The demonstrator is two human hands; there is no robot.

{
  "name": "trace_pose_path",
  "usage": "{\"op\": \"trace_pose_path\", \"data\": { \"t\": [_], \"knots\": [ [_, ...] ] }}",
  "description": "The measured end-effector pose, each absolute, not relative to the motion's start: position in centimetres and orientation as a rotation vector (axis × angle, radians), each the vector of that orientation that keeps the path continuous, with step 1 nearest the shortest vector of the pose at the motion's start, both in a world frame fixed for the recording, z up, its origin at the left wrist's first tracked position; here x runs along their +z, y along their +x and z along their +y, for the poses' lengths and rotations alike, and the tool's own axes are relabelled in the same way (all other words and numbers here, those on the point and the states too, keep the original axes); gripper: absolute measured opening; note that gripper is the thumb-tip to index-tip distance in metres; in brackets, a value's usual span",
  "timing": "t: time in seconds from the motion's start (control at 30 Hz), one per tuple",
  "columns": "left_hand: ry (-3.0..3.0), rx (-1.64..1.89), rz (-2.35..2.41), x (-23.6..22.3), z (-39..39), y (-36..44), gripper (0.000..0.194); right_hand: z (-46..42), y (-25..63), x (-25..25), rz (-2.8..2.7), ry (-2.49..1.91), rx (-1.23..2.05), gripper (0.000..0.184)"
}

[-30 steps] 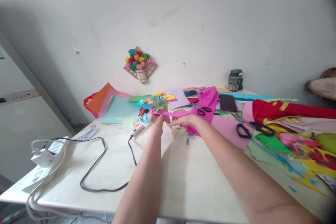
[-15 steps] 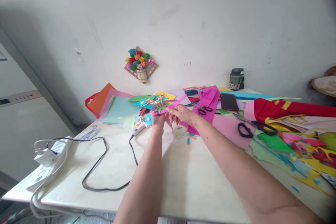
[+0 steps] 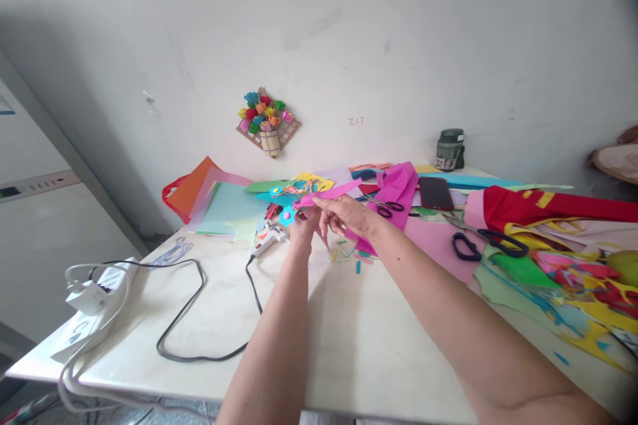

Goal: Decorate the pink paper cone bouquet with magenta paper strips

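A bright pink strip of crepe paper [image 3: 343, 191] stretches over the top of my left hand. My right hand [image 3: 346, 214] pinches this strip between thumb and fingers, right beside the left one. My left hand [image 3: 303, 229] is closed around the lower part of a bundle of coloured paper pieces, largely covered by the strip and the fingers. A blue paper flower [image 3: 287, 216] with a pink centre shows at the left hand's edge; whether it belongs to the bundle I cannot tell. Just left of that hand lies a white glue gun [image 3: 268, 239] on the table.
Two pairs of scissors, small [image 3: 389, 208] and large [image 3: 491, 239], lie to the right. A phone [image 3: 436, 194], a green bottle [image 3: 449, 149] and heaped paper scraps [image 3: 573, 272] are there too. A black cord [image 3: 172, 332] and a power strip [image 3: 94, 312] occupy the left.
The pink strip has come up across the bundle and now hides its green and orange pieces. The blue flower has shifted slightly up and right, uncovering more of the glue gun.
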State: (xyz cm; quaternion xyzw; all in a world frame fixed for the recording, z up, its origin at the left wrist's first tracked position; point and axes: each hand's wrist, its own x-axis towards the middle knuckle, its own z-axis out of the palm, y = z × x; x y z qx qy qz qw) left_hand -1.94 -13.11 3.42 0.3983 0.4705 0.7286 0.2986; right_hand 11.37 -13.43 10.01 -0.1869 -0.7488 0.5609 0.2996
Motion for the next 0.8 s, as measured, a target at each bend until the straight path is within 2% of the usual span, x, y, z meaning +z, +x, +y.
{"op": "trace_pose_path", "data": {
  "t": [0.33, 0.5, 0.8],
  "knots": [
    [0.998, 1.845, 1.262, 3.8, -13.4, -1.9, 0.038, -11.8, 11.0, 9.0, -1.697, -0.513, 1.542, 0.047],
    [0.967, 1.802, 1.178, 3.9, -13.7, -1.8, 0.036, -11.6, 11.1, 9.0, -1.568, -0.549, 1.520, 0.044],
    [0.999, 1.729, 1.066, 3.7, -13.7, -2.3, 0.045, -11.0, 10.6, 8.6, -1.251, -0.694, 1.422, 0.024]
  ]
}}
